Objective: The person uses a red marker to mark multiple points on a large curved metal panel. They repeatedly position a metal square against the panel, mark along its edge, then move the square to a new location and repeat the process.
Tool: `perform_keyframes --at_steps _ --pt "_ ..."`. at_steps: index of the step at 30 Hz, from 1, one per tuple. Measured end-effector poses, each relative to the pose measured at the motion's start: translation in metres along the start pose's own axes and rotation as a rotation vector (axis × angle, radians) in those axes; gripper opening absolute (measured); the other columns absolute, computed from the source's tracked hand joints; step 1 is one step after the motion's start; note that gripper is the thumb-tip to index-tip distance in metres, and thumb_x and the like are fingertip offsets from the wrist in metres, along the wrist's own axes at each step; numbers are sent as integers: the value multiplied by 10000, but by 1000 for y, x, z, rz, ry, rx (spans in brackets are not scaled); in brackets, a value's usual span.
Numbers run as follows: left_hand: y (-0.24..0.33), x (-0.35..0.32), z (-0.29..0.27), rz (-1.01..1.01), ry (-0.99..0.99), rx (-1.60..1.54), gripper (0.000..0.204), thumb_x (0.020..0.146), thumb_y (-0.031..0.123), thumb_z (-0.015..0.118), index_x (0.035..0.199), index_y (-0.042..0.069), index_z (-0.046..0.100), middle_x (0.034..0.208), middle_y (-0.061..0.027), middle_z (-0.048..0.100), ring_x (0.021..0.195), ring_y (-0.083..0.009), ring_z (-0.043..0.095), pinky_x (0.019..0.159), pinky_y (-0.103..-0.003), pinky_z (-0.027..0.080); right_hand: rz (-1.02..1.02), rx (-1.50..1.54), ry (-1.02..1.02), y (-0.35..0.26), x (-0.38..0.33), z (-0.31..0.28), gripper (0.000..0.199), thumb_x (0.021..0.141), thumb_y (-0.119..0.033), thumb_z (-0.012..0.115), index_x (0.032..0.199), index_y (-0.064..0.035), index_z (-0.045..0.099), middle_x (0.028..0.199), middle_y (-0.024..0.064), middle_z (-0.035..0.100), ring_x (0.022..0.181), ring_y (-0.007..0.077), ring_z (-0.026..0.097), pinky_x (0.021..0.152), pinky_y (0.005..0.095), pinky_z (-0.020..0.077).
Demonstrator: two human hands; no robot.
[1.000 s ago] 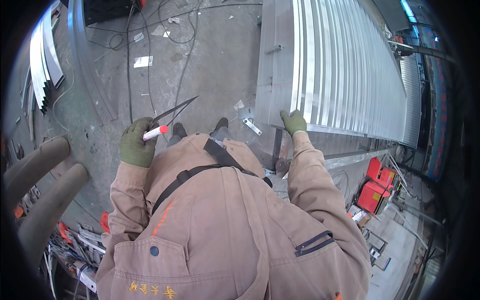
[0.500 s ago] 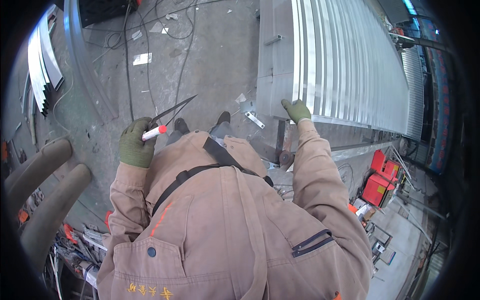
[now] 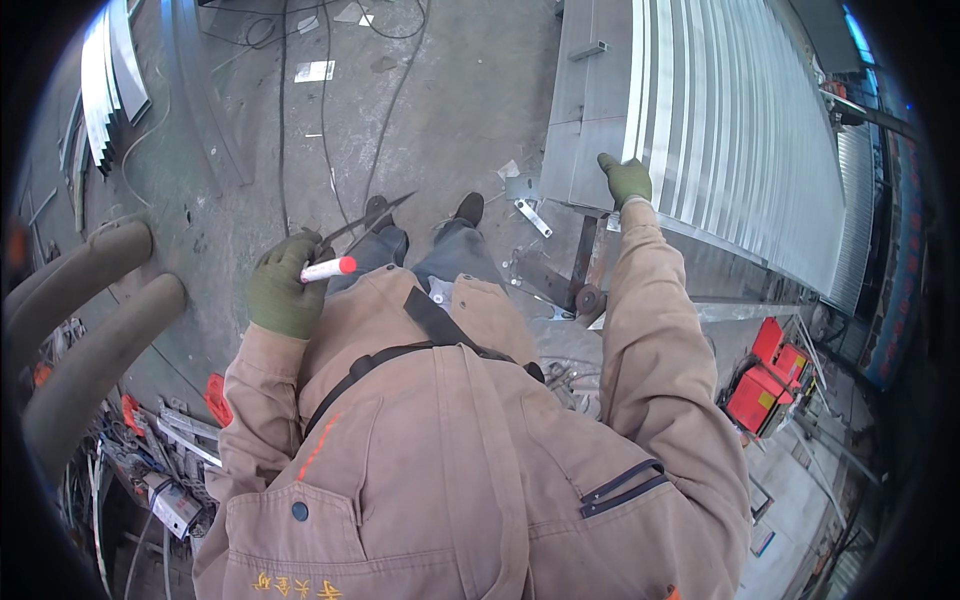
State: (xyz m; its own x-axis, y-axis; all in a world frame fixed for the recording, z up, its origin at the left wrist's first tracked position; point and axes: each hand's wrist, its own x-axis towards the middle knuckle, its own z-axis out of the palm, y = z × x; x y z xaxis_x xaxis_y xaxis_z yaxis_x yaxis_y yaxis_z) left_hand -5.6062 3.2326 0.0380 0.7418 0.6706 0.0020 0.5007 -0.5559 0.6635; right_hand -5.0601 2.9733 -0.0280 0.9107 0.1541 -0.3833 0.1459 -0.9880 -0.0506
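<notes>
My left hand, in a green glove, is closed around a white marker with a red cap. From the same hand projects a dark, thin tool tapering to a point; its exact kind is unclear. My right hand, also gloved in green, lies at the near end of long silvery metal bars laid side by side. Its thumb sticks out to the left, while the other fingers appear curled over a bar's end, partly hidden. Beside the thumb is a flat grey metal surface with a short metal piece on it.
Cables and paper scraps lie on the concrete floor. Two thick curved tubes stand close on the left. Long metal strips lie at the far left. Red equipment stands at the right, and a rusty support is below the bars.
The view has shifted, so the floor and bars appear farther right. Both hands keep their holds, the left on marker and pointed tool, the right at the bar ends.
</notes>
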Motion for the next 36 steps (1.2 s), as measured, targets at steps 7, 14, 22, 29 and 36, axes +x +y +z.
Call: perform_keyframes --at_steps 7,14,22,29,36 --pt "3 -33 5 -26 -12 38 241 910 209 793 1111 79 769 1143 -143 797 1027 -412 747 926 -504 570 -11 -47 -20 -3 -10 -12 854 908 -649 766 1344 82 701 1343 313 734 1270 453 709 1093 503 546" --pt "14 -29 12 -92 62 -70 227 890 126 758 1093 26 732 1131 -187 788 1010 -425 750 870 -504 582 -5 -7 28 -3 -16 -6 824 886 -661 800 1261 69 729 1276 302 758 1208 449 731 1052 495 554" --pt "15 6 32 -83 47 -114 228 927 169 763 1112 39 730 1141 -186 782 1008 -434 740 873 -507 572 21 -8 108 -2 -22 0 782 885 -669 763 1200 45 711 1234 304 752 1184 475 724 1033 529 549" --pt "11 27 34 -121 17 -121 227 919 161 766 1112 47 735 1163 -176 784 1036 -422 738 898 -504 565 75 -26 212 -17 -33 5 716 887 -675 743 1108 5 714 1139 276 767 1098 484 744 967 554 560" --pt "5 55 35 -116 -37 -129 240 918 155 771 1129 45 741 1145 -180 787 1035 -428 741 906 -508 567 99 1 263 -17 -34 10 728 889 -706 742 1040 4 680 1049 305 764 1038 519 731 935 583 541"
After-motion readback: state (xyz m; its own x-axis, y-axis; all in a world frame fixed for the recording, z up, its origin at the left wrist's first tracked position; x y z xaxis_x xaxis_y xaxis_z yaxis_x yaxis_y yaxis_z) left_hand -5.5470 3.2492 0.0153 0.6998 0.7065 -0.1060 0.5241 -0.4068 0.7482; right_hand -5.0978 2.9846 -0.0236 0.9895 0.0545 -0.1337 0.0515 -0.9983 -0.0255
